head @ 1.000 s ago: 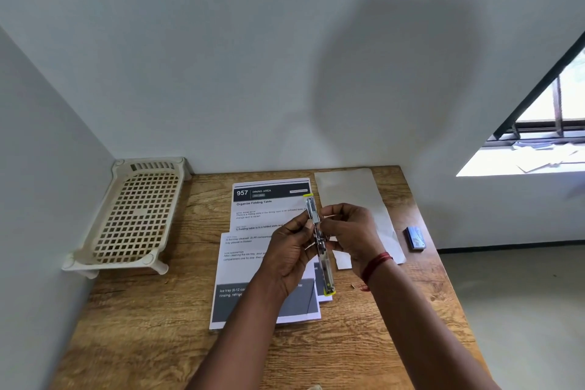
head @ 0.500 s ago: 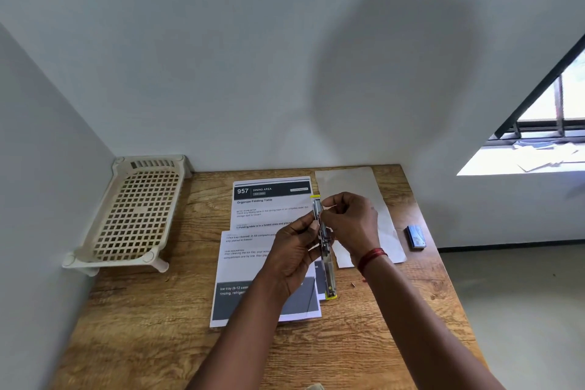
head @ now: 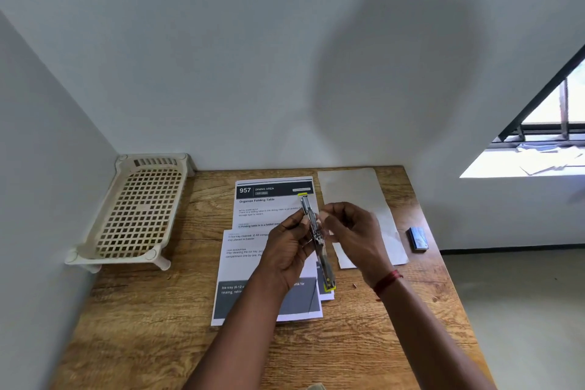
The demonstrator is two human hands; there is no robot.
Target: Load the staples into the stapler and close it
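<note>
The top sheet (head: pixel 272 203) reads "957 DINING AREA, Organize Folding Table"; a lower sheet (head: pixel 243 263) mentions an ice tray. Above them the left hand (head: pixel 289 250) grips an opened stapler (head: pixel 316 239) (yellow-tipped), the right hand (head: pixel 354 231) with fingers curled beside it, pinching something too small to tell. A staple box (head: pixel 418 239) lies at 3 o'clock, a plastic rack (head: pixel 139 212) at 9 o'clock.

A cream lattice tray (head: pixel 139 212) stands against the left wall, a small blue box (head: pixel 418 239) near the table's (head: pixel 133 326) right edge.
</note>
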